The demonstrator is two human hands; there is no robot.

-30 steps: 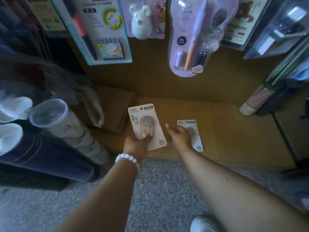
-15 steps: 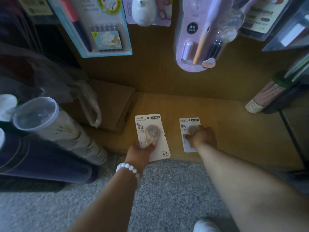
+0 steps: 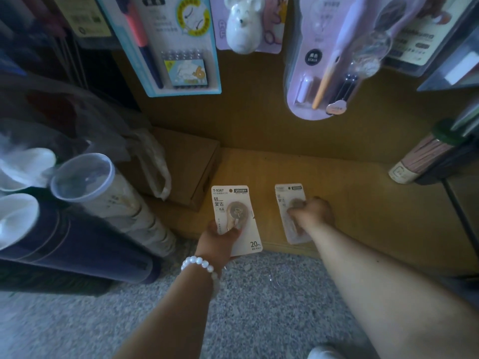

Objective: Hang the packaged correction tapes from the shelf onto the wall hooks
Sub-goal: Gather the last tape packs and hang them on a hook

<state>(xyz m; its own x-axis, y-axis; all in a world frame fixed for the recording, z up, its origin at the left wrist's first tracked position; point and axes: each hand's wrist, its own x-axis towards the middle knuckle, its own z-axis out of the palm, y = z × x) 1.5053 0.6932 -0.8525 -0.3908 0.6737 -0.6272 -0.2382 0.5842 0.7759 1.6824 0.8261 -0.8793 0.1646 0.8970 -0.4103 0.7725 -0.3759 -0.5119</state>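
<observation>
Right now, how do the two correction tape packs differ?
The left pack is gripped by the left hand, lifted, its print sharp. The right pack lies flat on the wooden shelf under the right hand, and looks blurred. Both are pale cards holding a round tape.

One head-worn wide-angle view looks steeply down, close over the low wooden shelf [image 3: 363, 203].

The wooden shelf [image 3: 363, 203] has bare room at 3 o'clock of the two cards. A brown cardboard box [image 3: 186, 172] blocks 10 o'clock. Hanging purple pen pack [image 3: 324, 73] crowds 12 o'clock above.
</observation>
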